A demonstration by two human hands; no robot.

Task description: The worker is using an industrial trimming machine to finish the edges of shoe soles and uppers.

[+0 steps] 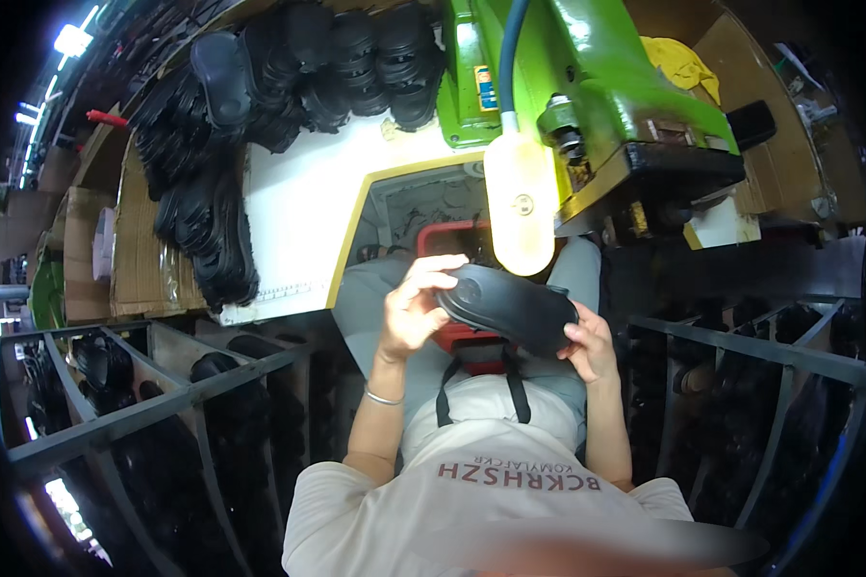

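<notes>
Between my two hands, above my lap, is a black shoe sole (512,304), tilted with its right end lower. My left hand (416,306) grips its left end, the thumb on the near edge and the fingers over the far side. At the other end, my right hand (590,344) pinches the sole with the thumb on its near face. A glowing, pale yellow oval lamp (520,207) hangs just beyond the sole on a blue flexible neck. The sole's underside is hidden from me.
A green machine (601,82) stands at the far right of the white table (303,207). Stacks of black soles (356,58) line the table's far and left sides. Cardboard (149,231) borders it at left. Metal racks (231,389) holding black pieces flank me on both sides.
</notes>
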